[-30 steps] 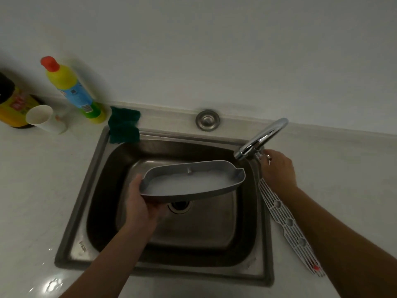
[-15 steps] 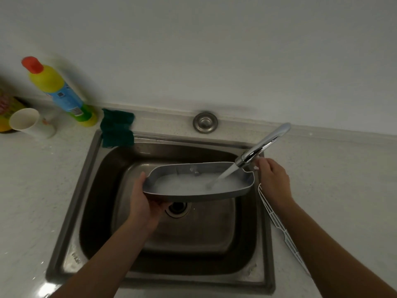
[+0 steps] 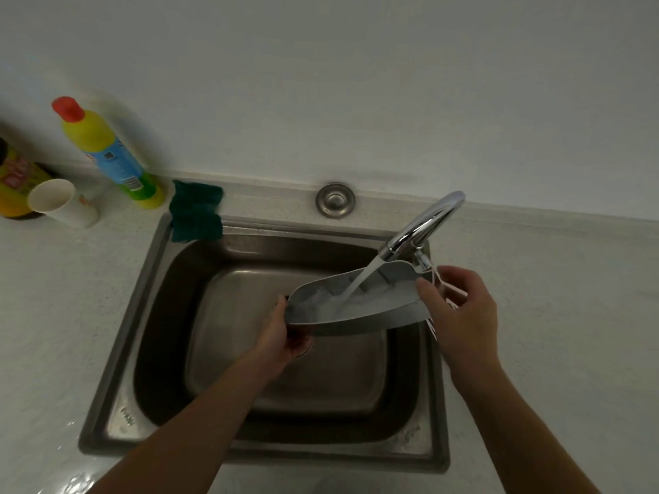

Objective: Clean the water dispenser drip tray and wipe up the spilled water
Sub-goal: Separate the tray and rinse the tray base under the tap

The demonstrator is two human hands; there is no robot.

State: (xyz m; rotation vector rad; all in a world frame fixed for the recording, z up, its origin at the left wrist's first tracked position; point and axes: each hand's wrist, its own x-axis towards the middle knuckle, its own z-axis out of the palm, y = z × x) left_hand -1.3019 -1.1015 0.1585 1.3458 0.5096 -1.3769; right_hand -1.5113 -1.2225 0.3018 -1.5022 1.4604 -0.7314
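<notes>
Fingers (image 3: pixel 281 308) of my left hand (image 3: pixel 281 336) clamp left end of the shallow grey plastic drip tray (image 3: pixel 356 328); right hand (image 3: pixel 463 315) pinches right end. Tray tilted above steel sink (image 3: pixel 149 315), under chrome faucet (image 3: pixel 424 226) stream.

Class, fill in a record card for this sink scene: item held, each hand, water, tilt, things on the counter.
Held item: grey plastic drip tray, above the stainless steel sink
Left hand: grips the tray's left end from below
Right hand: grips its right end, thumb on the rim
Water: runs from the chrome tap into the tray
Tilt: right end higher
Back left of sink: green sponge, yellow bottle with red cap, white paper cup
</notes>
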